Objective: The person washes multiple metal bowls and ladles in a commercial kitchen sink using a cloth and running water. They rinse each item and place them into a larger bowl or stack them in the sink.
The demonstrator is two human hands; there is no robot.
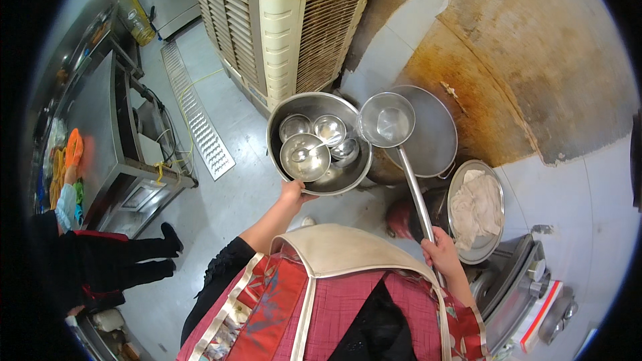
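Observation:
My left hand [296, 193] grips the near rim of a large stainless steel basin [346, 180]. Inside it lie several small metal bowls [318, 168], and a metal spoon [301, 154] rests in the nearest one. My right hand [442, 251] is closed around the long handle of a metal ladle [414, 185]. The ladle's bowl holds some clear liquid and overlaps the basin's right rim in view; I cannot tell if they touch. To its right stands a large metal pot [449, 115] with cloudy, steamy contents, partly hidden by the ladle.
An air cooler [281, 25] stands beyond the basin. A cloth [476, 205] lies on a round lid [464, 256] at right. On the left are a steel counter [95, 125], a floor drain grate [198, 110] and another person [110, 265] holding something orange.

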